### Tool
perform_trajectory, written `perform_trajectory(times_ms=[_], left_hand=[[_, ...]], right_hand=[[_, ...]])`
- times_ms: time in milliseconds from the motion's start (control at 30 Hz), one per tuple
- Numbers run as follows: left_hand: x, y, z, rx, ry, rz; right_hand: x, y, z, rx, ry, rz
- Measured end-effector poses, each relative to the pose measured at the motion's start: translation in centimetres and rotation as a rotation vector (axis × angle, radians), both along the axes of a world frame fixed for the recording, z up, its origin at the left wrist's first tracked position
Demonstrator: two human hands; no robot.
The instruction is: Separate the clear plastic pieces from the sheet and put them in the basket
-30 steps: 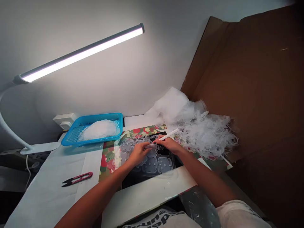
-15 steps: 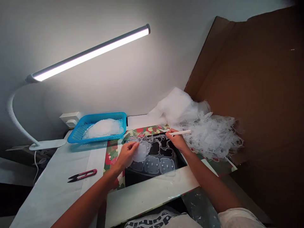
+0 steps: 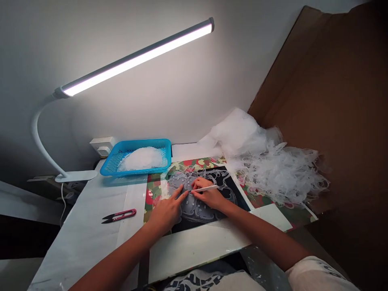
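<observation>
On a black mat lies a clear, thin plastic sheet with several rounded panels and small raised dots. My left hand rests on the sheet's left part, fingers stretched out and holding nothing. Beside its fingertips, my right hand pinches a slim white pen-like tool, whose lower end points down at the sheet. The exact tip is too small to make out. Loose clear strips curl along the sheet's far edge.
Pink-handled thread snips lie at left. A blue basket holds a white translucent heap. Tangled clear scraps pile up at right beside a tall cardboard panel. A lit lamp hangs over the table.
My left hand has let go of the translucent panel it was lifting and now lies on the sheet. My right hand has brought the pen-like tool leftward and nearer, beside the left fingertips.
</observation>
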State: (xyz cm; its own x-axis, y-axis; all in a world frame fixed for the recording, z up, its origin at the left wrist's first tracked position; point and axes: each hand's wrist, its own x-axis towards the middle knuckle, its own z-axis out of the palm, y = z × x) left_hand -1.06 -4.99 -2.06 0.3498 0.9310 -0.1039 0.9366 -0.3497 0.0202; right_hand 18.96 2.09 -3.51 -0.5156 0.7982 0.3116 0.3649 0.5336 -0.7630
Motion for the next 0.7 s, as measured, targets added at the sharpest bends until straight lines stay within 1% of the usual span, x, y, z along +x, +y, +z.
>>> perform_trajectory(times_ms=[133, 200, 333, 467, 533, 567, 600, 633, 700], left_hand=[[-0.1, 0.2, -0.3, -0.011, 0.024, -0.012], [-0.2, 0.3, -0.5, -0.028, 0.004, -0.009], [-0.4, 0.7, -0.6, -0.049, -0.052, -0.009], [-0.4, 0.8, -0.7, -0.069, -0.115, -0.005], [-0.4, 0.6, -0.9, -0.078, -0.172, 0.016], [-0.5, 0.6, -1.0, -0.078, -0.198, 0.027], [-0.5, 0.5, -1.1, -0.080, -0.220, 0.036], [-0.6, 0.5, -1.1, -0.086, -0.245, 0.041], [-1.0, 0.8, -0.9, -0.118, -0.320, 0.058]], right_hand=[[-0.4, -0.1, 0.0, 0.016, -0.024, -0.022], [-0.5, -0.2, 0.0, 0.028, -0.054, -0.037], [-0.7, -0.8, 0.2, 0.030, -0.134, -0.022], [-1.1, -1.2, 0.1, 0.130, -0.232, -0.011], [-0.2, -0.5, 0.3, 0.140, -0.222, -0.047], [0.7, 0.1, 0.5, 0.119, -0.188, -0.111], [2.0, 0.8, 0.7, 0.092, -0.141, -0.208], [3.5, 1.6, 1.0, 0.056, -0.083, -0.332], [6.6, 3.1, 1.5, 0.043, 0.021, -0.619]])
